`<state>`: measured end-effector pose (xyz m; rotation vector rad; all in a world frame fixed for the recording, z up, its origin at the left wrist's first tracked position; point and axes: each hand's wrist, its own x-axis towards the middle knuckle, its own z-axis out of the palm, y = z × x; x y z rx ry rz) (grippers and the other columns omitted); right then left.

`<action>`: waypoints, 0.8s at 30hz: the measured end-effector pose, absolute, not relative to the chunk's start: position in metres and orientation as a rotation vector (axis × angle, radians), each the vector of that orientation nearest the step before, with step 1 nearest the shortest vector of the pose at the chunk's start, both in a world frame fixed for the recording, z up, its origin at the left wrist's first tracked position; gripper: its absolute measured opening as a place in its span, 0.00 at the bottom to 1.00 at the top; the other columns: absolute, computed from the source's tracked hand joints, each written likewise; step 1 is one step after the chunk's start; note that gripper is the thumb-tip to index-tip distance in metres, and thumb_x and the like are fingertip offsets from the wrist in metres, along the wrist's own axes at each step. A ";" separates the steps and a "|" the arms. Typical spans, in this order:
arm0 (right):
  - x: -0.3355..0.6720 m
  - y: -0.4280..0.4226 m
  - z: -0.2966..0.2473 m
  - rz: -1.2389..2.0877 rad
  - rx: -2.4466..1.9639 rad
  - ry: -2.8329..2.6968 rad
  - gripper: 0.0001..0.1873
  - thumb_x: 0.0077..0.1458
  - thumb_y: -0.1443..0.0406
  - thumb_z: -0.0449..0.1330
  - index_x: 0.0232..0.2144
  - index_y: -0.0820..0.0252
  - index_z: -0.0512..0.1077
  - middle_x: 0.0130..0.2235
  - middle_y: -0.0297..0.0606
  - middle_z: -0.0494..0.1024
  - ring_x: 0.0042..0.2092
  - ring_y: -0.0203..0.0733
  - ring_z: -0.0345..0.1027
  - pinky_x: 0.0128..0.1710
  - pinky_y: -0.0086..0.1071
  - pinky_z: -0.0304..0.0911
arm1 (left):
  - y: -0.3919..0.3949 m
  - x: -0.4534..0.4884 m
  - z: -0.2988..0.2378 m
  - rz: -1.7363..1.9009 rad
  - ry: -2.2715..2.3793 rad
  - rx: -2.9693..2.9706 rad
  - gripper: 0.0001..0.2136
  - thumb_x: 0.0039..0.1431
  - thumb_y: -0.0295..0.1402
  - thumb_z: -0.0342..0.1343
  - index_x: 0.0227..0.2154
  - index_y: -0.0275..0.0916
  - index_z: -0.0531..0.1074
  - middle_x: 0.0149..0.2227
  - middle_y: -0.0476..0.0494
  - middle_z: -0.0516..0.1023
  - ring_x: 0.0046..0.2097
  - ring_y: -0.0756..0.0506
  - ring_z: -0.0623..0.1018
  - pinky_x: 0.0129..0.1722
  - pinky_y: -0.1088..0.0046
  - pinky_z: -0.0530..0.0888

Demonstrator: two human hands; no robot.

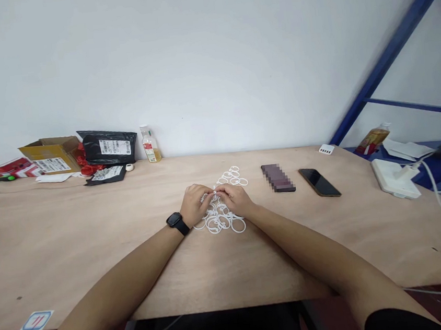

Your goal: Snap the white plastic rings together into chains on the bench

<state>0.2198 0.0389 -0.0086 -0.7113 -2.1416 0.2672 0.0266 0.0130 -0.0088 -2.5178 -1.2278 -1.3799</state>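
A heap of several white plastic rings (223,221) lies on the wooden table (94,241) in front of me, and a smaller cluster of white rings (233,176) sits just behind it. My left hand (195,203), with a black watch on the wrist, and my right hand (236,198) meet over the heap. Both hands have their fingers curled and pinched together on white rings between them. Which ring each finger grips is too small to make out.
Two dark phones (278,178) (319,182) lie to the right of the rings. A white power strip (394,179) with a cable sits at the far right by a blue metal frame (390,52). A cardboard box (51,154), black bags (109,146) and a bottle (149,145) stand at the back left.
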 end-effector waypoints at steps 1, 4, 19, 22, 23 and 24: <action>0.220 0.039 -0.008 0.270 -0.718 -2.140 0.09 0.64 0.64 0.52 0.40 0.56 0.72 0.35 0.36 0.79 0.35 0.39 0.72 0.37 0.31 0.64 | 0.013 0.027 -0.009 -1.378 -1.226 -2.521 0.06 0.64 0.35 0.53 0.36 0.41 0.73 0.36 0.45 0.79 0.41 0.44 0.74 0.44 0.63 0.68; 0.220 0.037 -0.007 0.286 -0.730 -2.140 0.09 0.64 0.64 0.52 0.40 0.57 0.72 0.33 0.36 0.79 0.34 0.39 0.72 0.37 0.31 0.64 | 0.012 0.027 -0.008 -1.357 -1.247 -2.529 0.06 0.64 0.36 0.52 0.35 0.41 0.72 0.36 0.45 0.78 0.41 0.44 0.74 0.44 0.63 0.68; 0.219 0.037 -0.007 0.327 -0.720 -2.127 0.10 0.64 0.64 0.51 0.40 0.57 0.72 0.34 0.36 0.78 0.34 0.39 0.71 0.37 0.31 0.64 | 0.011 0.027 -0.007 -1.364 -1.201 -2.509 0.06 0.64 0.36 0.52 0.35 0.41 0.72 0.35 0.45 0.78 0.40 0.45 0.74 0.43 0.63 0.67; 0.219 0.037 -0.005 0.334 -0.718 -2.132 0.10 0.64 0.64 0.52 0.39 0.57 0.72 0.33 0.36 0.78 0.34 0.39 0.71 0.37 0.31 0.64 | 0.010 0.027 -0.007 -1.342 -1.220 -2.522 0.07 0.64 0.36 0.51 0.35 0.41 0.72 0.35 0.44 0.78 0.41 0.44 0.74 0.44 0.63 0.67; 0.220 0.036 -0.005 0.336 -0.719 -2.133 0.10 0.64 0.63 0.52 0.38 0.57 0.73 0.33 0.36 0.78 0.34 0.39 0.71 0.37 0.31 0.64 | 0.010 0.027 -0.006 -1.338 -1.223 -2.524 0.07 0.64 0.36 0.51 0.35 0.41 0.72 0.35 0.44 0.78 0.41 0.44 0.74 0.44 0.63 0.67; 0.219 0.036 -0.004 0.341 -0.720 -2.133 0.10 0.64 0.63 0.52 0.38 0.57 0.73 0.32 0.36 0.78 0.34 0.39 0.71 0.37 0.31 0.64 | 0.010 0.028 -0.006 -1.337 -1.225 -2.525 0.07 0.64 0.36 0.51 0.35 0.41 0.72 0.35 0.44 0.78 0.41 0.44 0.74 0.44 0.63 0.67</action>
